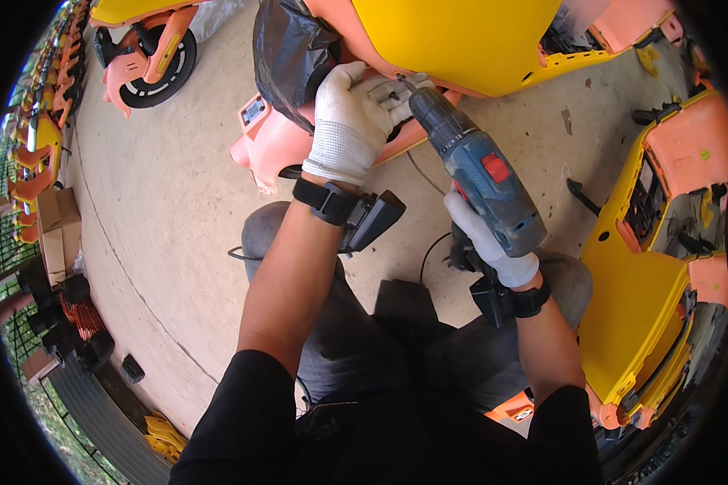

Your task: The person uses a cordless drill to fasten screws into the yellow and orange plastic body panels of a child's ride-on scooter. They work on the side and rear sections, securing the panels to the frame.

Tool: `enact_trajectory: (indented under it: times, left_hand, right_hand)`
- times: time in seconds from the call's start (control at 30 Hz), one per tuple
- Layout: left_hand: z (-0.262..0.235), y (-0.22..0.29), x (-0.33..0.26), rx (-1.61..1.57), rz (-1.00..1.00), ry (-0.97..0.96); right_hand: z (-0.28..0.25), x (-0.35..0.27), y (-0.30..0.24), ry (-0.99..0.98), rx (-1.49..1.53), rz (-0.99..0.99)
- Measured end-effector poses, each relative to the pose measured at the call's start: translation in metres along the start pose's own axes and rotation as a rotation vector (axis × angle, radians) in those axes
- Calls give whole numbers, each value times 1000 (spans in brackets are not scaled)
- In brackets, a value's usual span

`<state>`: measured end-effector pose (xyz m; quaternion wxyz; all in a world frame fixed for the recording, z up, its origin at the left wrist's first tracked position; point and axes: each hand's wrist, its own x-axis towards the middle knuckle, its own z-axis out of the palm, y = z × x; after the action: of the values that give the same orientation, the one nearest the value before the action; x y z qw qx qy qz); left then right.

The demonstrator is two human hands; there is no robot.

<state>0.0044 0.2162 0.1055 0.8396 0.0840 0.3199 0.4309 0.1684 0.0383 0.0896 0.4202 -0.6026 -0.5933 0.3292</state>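
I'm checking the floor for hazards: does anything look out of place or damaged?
A small greyish scrap lies loose on the concrete floor at upper right, by itself, perhaps litter. A thin dark line crosses the floor at left; it may be a crack or a joint.

A workshop for small scooter-like vehicles, apparently open-sided: a bare concrete floor point(162, 242), a cordless drill point(493, 186) at work near the centre, a yellow body panel point(453, 36) at the top, a loose-looking yellow-and-orange body point(631, 299) at right, a row of similar vehicles point(47, 162) at upper left, and greenery behind wire fencing point(5, 234) along the left edge.
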Motion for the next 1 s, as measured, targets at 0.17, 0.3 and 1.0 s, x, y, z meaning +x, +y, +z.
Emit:
enact_trajectory:
  times: [0.17,0.3,1.0]
  left_hand:
    - [-1,-1,1,15,31,34]
    - [3,-3,1,54,56,41]
    - [-1,-5,3,45,39,-68]
  right_hand:
    - [3,2,2,15,66,-34]
    - [3,3,6,33,-30,-66]
    - [24,10,-7,47,66,38]
